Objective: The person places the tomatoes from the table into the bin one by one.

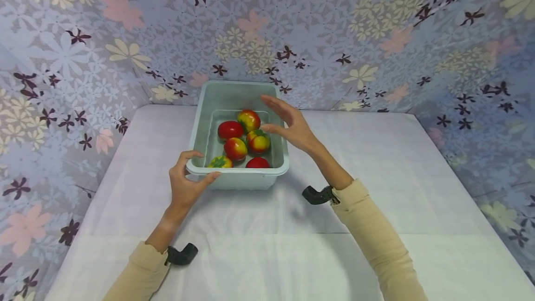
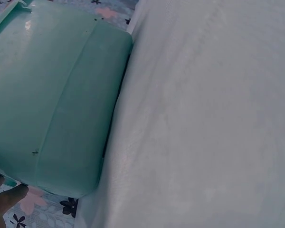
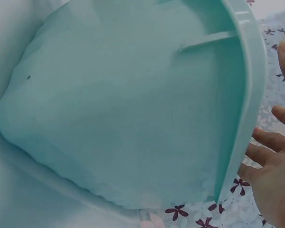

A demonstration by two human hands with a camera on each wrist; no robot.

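A pale green plastic tub (image 1: 234, 179) stands on the table and holds several round red and yellow fruits (image 1: 236, 148), some with green tops. My left hand (image 1: 184, 185) grips the tub's near left corner, thumb along the front and fingers at the left rim. In the left wrist view the tub's side (image 2: 52, 95) fills the left part, with fingertips at the lower corner. Over the right rim, my right hand (image 1: 294, 127) is held with its fingers extended and spread from the thumb. The right wrist view shows that hand (image 3: 275, 183) beside the tub's rim (image 3: 254, 80).
A white cloth (image 1: 355, 254) covers the table. Behind and at both sides hangs a floral-patterned backdrop (image 1: 317, 36), close to the tub's far end. Each wrist carries a black camera mount, such as the right one (image 1: 317, 195).
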